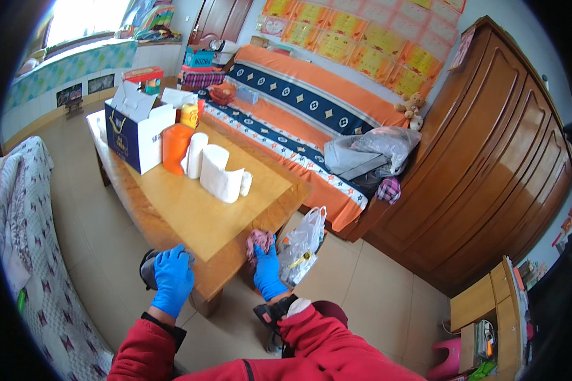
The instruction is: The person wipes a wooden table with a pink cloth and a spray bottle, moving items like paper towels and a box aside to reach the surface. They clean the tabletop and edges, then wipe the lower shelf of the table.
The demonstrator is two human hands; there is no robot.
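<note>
Right hand [268, 272], fingers closed on a pink cloth [258, 241] at the counter [197, 216] near edge, lower centre. Left hand [173, 279] flat, fingers together, on the corner. Bare counter between; plastic bag [302, 244] just right.

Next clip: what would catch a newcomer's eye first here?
Two bright blue-gloved hands at the near edge of the low wooden table: the right hand presses a pinkish rag on the table's corner, the left hand rests at its edge. Behind lies the long orange sofa, and white paper rolls stand mid-table.
</note>
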